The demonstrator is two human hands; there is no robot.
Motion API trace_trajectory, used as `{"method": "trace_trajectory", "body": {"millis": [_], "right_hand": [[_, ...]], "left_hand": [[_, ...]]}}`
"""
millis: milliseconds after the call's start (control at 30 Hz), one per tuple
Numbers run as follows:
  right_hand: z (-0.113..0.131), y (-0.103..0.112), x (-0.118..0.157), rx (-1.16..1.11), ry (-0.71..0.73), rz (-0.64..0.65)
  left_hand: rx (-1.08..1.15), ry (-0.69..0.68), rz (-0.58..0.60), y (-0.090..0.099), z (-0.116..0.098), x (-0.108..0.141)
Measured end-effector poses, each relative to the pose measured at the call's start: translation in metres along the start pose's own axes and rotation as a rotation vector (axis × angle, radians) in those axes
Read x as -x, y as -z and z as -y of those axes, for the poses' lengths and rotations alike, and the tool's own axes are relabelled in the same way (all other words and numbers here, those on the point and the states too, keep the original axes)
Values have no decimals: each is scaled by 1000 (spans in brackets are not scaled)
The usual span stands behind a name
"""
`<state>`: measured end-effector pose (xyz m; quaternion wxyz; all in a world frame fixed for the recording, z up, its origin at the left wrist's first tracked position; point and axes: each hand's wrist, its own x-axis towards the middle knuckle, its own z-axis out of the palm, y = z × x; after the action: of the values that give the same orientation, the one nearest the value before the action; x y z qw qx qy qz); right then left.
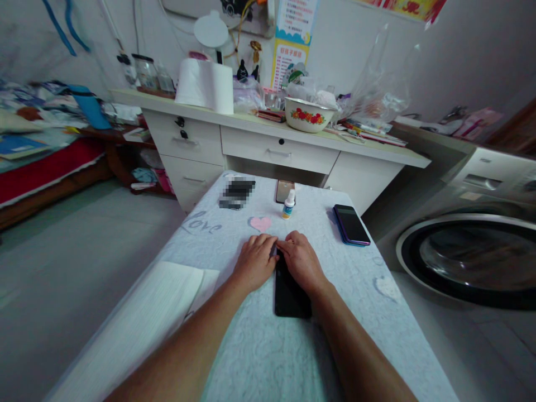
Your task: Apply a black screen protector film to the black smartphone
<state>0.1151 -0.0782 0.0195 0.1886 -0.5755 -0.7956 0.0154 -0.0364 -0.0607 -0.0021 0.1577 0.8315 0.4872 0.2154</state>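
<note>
A black phone point(292, 293) lies face up or down, I cannot tell which, on the cloth-covered table point(259, 346). My left hand point(256, 259) is closed at the phone's far left corner, fingers curled and thumb near its edge. Over the far right part of the phone rests my right hand point(299, 259), also closed, its fingertips meeting those of the left. Whether a small item sits between the fingertips is hidden. Just beyond the hands are a pink heart point(261, 224) and a small white bottle point(288, 205).
Another phone point(352, 225) lies at the right, and one more point(285, 191) behind the bottle. White paper point(154, 301) covers the left edge. Behind stands a white desk point(276, 149) holding a floral bowl point(307, 116); a washing machine point(473, 223) is at the right.
</note>
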Motion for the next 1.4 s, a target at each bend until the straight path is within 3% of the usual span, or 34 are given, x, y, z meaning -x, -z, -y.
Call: {"method": "trace_trajectory", "body": {"millis": [533, 967, 1400], "right_hand": [[-22, 22, 12, 8, -150, 55], [-36, 25, 17, 63, -213, 98], [-32, 33, 20, 22, -171, 144]], "left_hand": [[5, 2, 23, 3, -2, 1], [10, -14, 16, 3, -1, 2], [10, -8, 17, 3, -1, 2]]}}
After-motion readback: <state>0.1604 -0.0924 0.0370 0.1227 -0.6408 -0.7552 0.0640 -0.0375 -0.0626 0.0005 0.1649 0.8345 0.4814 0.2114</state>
